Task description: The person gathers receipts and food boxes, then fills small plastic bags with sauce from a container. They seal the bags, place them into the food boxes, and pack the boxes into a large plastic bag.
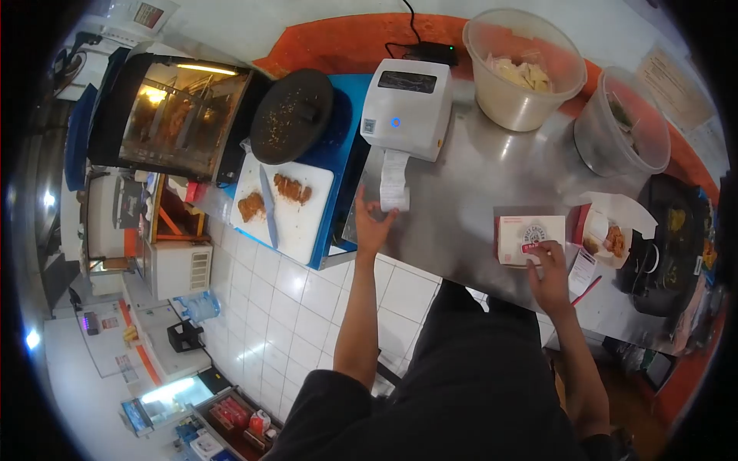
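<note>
A white label printer (406, 107) with a lit blue button stands on the steel counter, a printed receipt (394, 183) hanging from its front. My left hand (372, 229) is at the receipt's lower end, index finger stretched out and thumb tip right at the paper's bottom edge. On the right, my right hand (547, 276) rests over a closed white and red takeaway box (511, 234) with printing on its lid. Its fingers are curled at a small red item (530, 248) on the lid; I cannot tell what it is.
An open box with fried chicken (615, 240), a printed slip (582, 273) and a red pen (587, 290) lie at right. Behind are clear tubs (523, 100). Left, a knife (268, 207) and cut meat lie on a white board (307, 223), beside a black lid (288, 115).
</note>
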Action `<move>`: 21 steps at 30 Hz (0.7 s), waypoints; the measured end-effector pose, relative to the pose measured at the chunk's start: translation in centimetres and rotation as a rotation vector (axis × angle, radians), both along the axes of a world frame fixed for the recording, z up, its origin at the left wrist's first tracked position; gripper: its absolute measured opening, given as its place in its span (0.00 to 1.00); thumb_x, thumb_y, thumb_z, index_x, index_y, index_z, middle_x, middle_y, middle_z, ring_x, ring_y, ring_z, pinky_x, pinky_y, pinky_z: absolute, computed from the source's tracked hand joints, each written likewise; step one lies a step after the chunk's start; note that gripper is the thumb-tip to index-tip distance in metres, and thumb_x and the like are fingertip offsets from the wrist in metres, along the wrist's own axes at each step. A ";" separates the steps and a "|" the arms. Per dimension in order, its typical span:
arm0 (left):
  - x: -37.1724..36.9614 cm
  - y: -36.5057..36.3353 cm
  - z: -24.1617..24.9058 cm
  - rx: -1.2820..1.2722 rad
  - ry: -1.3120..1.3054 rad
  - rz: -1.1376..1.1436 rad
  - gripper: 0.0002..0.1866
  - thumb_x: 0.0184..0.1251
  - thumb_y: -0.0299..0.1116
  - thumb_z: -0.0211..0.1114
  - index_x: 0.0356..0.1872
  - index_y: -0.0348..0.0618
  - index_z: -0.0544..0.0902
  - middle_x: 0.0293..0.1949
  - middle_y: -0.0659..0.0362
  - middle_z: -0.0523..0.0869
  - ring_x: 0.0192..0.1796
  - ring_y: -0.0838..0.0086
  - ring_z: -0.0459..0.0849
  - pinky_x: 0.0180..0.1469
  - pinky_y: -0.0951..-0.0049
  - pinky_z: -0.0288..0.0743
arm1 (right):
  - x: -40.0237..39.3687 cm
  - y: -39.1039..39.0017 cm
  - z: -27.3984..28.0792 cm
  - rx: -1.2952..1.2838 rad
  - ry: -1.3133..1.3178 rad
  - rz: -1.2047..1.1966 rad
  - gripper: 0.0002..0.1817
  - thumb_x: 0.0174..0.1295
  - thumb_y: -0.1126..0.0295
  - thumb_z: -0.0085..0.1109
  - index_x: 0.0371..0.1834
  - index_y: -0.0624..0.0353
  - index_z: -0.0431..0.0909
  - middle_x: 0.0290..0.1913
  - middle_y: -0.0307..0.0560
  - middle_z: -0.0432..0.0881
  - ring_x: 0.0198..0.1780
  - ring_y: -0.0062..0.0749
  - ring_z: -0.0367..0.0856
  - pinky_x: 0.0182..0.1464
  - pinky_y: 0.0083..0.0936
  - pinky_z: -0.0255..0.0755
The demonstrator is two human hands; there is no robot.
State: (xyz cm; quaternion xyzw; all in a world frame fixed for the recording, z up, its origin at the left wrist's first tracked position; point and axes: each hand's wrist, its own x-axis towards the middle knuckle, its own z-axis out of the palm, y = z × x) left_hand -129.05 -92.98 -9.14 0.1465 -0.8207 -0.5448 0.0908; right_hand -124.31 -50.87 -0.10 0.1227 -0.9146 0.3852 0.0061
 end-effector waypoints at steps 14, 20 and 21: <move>5.4 2.0 4.0 0.363 -0.067 -0.113 0.44 0.71 0.14 0.63 0.83 0.44 0.49 0.59 0.46 0.86 0.62 0.67 0.86 0.61 0.69 0.81 | -6.8 -23.6 -6.0 -0.578 -0.722 0.171 0.18 0.66 0.69 0.70 0.54 0.70 0.80 0.46 0.50 0.88 0.47 0.31 0.86 0.52 0.30 0.81; 5.8 2.0 4.6 0.261 -0.079 -0.039 0.38 0.70 0.16 0.65 0.79 0.42 0.59 0.60 0.47 0.85 0.63 0.65 0.84 0.61 0.68 0.80 | -7.2 -24.7 -5.8 -0.786 -0.940 0.003 0.10 0.68 0.74 0.68 0.47 0.69 0.83 0.40 0.42 0.88 0.41 0.20 0.83 0.47 0.21 0.79; 5.7 2.0 4.8 0.116 -0.061 -0.028 0.35 0.70 0.16 0.66 0.76 0.42 0.64 0.59 0.48 0.85 0.63 0.64 0.84 0.61 0.67 0.80 | -7.1 -24.8 -6.0 -0.799 -0.912 0.009 0.09 0.68 0.74 0.68 0.47 0.69 0.83 0.40 0.42 0.88 0.40 0.20 0.83 0.47 0.21 0.78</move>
